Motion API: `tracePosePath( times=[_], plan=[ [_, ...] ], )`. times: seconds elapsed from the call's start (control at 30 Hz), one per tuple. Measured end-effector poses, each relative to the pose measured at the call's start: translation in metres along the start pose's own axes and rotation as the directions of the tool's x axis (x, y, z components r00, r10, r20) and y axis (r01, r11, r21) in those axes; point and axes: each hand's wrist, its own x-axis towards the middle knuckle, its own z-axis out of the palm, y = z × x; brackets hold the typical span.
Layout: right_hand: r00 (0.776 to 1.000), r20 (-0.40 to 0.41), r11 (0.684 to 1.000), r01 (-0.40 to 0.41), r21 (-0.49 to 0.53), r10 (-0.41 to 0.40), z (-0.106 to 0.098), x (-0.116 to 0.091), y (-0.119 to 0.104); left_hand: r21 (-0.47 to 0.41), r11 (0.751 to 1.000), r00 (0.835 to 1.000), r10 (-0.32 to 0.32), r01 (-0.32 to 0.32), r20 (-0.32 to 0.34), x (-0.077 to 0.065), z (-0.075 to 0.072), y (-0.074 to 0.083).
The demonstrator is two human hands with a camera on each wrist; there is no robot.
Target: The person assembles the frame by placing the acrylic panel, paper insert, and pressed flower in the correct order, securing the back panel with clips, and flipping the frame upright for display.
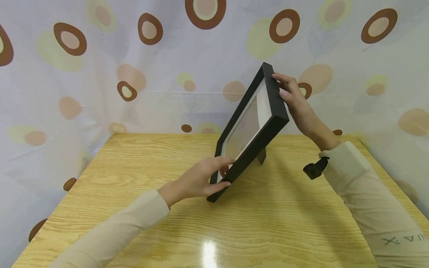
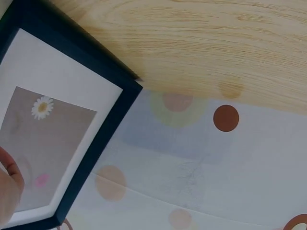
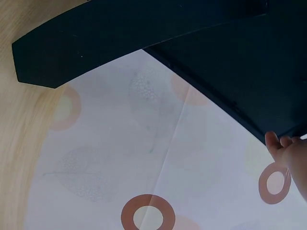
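Note:
A black picture frame (image 1: 246,128) is tilted above the table between both hands, its picture side turned to the left. My left hand (image 1: 202,176) pinches its lower near edge, thumb outside and fingers over the front. My right hand (image 1: 296,102) grips the raised right side near the top. Behind the frame a black support leg (image 3: 72,57) stands out from the back. In the left wrist view, the picture inside the white mat (image 2: 62,67) shows a daisy (image 2: 42,108) and a small pink spot. Part of the left hand is cut off there.
The wood-grain table (image 1: 144,160) spreads beneath the hands. A patterned cloth (image 1: 161,74) with brown rings hangs behind and at the sides. A black device (image 1: 315,169) is strapped at the right wrist.

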Motion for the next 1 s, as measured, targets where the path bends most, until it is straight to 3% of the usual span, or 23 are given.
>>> tracePosePath(
  times=[0.23, 0.67, 1.0],
  plan=[
    [0.998, 0.032, 0.996, -0.065, 0.059, 0.063, -0.003, 0.000, -0.004, 0.057, 0.998, 1.000, 0.010, -0.010, 0.008, 0.006, 0.005, 0.010],
    [0.995, 0.098, 0.994, -0.003, 0.112, -0.008, -0.004, 0.001, -0.009, 0.088, 0.996, 1.000, 0.013, -0.012, -0.012, 0.012, 0.013, 0.017],
    [0.996, 0.086, 1.000, -0.022, 0.012, 0.021, -0.009, -0.003, -0.012, -0.036, 0.998, 0.999, -0.043, 0.042, -0.016, 0.014, 0.009, 0.010]
  ],
)
